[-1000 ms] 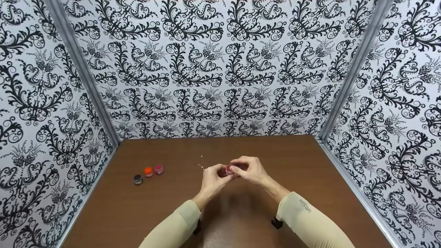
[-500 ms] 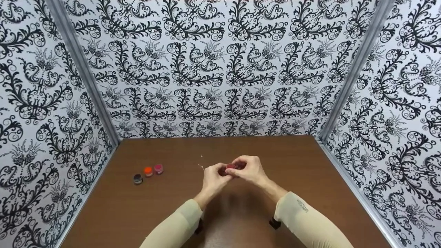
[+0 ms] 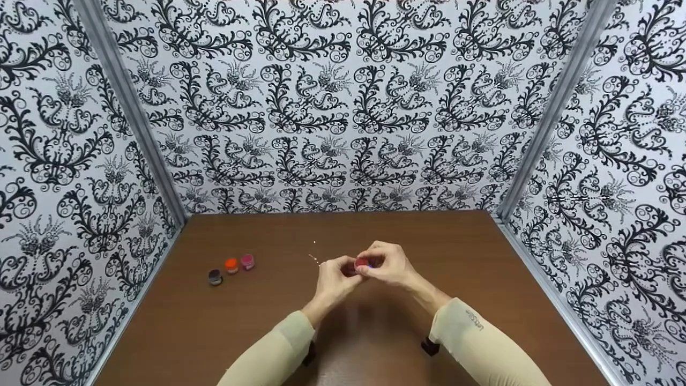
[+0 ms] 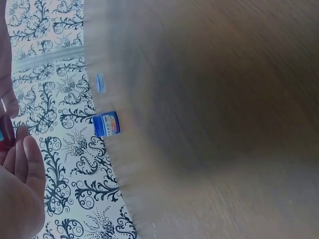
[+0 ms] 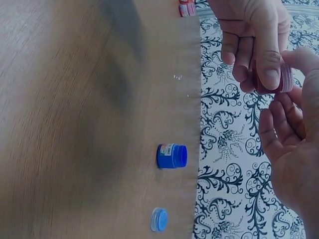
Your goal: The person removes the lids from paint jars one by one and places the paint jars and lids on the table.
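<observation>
between the left hand point(image 3: 333, 279) and the right hand point(image 3: 395, 268), raised over the tabletop point(image 3: 278, 327), is a small red jar point(image 3: 362, 262). the grip of each hand is closed in a pinch on it: the left thumb lies along its side, while the right thumb and fingers hold the ribbed end. in the right wrist view the jar is turned on its side, and the left thumb covers much of it.

on the tabletop below, a blue jar point(image 5: 172, 156) stands upright with its threaded neck bare, and a blue cap point(image 5: 159, 219) lies near it, to the right. the head view shows only a sliver of blue beside the right thumb. a few white specks point(image 5: 177, 77) are scattered beyond the left hand.

farther left, well apart from the hands, three more small jars stand in a slanting row: a pink jar point(image 3: 247, 261), an orange jar point(image 3: 231, 266) just beside it, and a dark jar point(image 3: 215, 277) nearest the person. around the tabletop rise white panels point(image 3: 343, 107) with black scrollwork, joined by grey metal posts point(image 3: 128, 107).
</observation>
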`<state>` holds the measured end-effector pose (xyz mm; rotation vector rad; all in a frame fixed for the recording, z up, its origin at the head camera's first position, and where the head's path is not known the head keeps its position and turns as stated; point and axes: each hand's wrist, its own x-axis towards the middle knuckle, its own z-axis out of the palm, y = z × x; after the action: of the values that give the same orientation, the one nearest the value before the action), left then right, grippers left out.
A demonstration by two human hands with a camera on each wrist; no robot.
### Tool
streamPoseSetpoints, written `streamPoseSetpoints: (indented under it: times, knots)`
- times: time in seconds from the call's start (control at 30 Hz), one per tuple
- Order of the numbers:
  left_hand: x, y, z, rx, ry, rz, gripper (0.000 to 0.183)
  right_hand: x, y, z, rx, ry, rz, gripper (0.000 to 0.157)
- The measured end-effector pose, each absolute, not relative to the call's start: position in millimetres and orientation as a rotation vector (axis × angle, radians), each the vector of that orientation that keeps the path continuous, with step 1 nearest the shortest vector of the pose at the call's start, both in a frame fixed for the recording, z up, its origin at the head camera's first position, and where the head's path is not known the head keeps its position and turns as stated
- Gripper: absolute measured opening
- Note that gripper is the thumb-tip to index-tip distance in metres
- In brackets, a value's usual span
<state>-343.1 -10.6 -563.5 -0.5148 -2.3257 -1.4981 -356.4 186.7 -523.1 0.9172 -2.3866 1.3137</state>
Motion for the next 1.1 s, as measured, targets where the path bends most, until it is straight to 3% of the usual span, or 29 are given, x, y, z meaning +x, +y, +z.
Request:
streamPoseSetpoints:
  times: [0.4,0.6,1.1]
  knots:
    - [-340.9,-10.1,-565.2,-0.523,-2.334,-1.491,0.019,-354.5,188.9,-525.1,0.934,-2.427,1.288,0.029]
    - [-340.2,-9.9,-564.9,-0.509,-2.322,-1.496,0.020,-352.7,188.2,-527.7,0.812,-2.378,1.303,0.039]
    - [-340.5,-2.6,-563.3,-0.493,-2.275,-1.426,0.017,-347.8,186.0,-524.8,0.643,-2.409,1.268,0.031]
